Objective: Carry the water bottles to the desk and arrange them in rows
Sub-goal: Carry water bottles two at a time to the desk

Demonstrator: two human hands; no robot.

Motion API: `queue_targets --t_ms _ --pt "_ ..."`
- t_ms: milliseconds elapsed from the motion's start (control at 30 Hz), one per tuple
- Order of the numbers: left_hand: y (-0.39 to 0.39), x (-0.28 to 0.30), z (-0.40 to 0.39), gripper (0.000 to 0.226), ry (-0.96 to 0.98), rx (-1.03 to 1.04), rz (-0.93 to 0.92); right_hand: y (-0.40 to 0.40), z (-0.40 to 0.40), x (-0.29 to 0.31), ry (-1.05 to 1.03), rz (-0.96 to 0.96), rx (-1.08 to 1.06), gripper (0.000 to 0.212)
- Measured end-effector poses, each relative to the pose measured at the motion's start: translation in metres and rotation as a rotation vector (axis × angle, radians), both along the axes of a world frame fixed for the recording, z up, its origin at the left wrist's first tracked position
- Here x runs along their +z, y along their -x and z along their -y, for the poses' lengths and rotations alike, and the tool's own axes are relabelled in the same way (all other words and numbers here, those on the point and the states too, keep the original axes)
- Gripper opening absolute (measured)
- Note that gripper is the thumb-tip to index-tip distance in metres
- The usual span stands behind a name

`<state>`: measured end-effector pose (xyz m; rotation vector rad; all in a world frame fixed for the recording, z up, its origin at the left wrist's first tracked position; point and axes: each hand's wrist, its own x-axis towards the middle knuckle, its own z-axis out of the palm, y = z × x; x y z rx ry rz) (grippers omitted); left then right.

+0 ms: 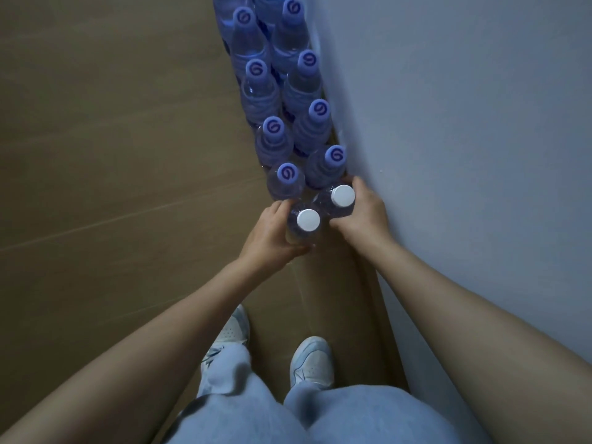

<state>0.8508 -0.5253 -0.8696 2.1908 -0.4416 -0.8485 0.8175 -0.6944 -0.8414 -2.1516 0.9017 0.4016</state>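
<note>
Two rows of clear water bottles with purple caps (286, 173) stand on the floor along the wall. At the near end stand two bottles with white caps. My left hand (272, 233) grips the left white-capped bottle (308, 220) around its body. My right hand (362, 209) grips the right white-capped bottle (342, 195), fingers wrapped round its far side. Both bottles are upright and touch each other. No desk is in view.
A pale wall (464, 123) runs down the right side, close to the bottles. Brown wood-look floor (112, 139) spreads out to the left. My two feet in light sneakers (310, 360) stand just behind the bottles.
</note>
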Motion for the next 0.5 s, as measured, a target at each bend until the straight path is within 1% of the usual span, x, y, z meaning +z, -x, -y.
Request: queue_targets --t_ms 67,133,267,367,500 --pt "0.0 -0.005 0.004 0.072 0.034 0.042 0.005 0.004 -0.001 -0.004 -0.054 0.043 -0.051 0.058" --pt "0.0 -0.007 0.005 0.064 0.06 0.085 0.016 0.009 -0.001 -0.005 -0.074 0.073 -0.055 0.06" --pt "-0.001 0.008 -0.007 0.072 0.039 0.167 -0.054 0.02 -0.007 0.011 -0.067 0.1 -0.051 0.058" --pt "-0.002 0.042 -0.02 0.07 0.05 0.199 -0.114 0.028 -0.015 0.043 -0.079 0.108 -0.075 0.06" --pt "-0.011 0.121 -0.041 0.061 0.074 0.268 -0.204 0.026 -0.028 0.114 -0.137 0.102 -0.096 0.06"
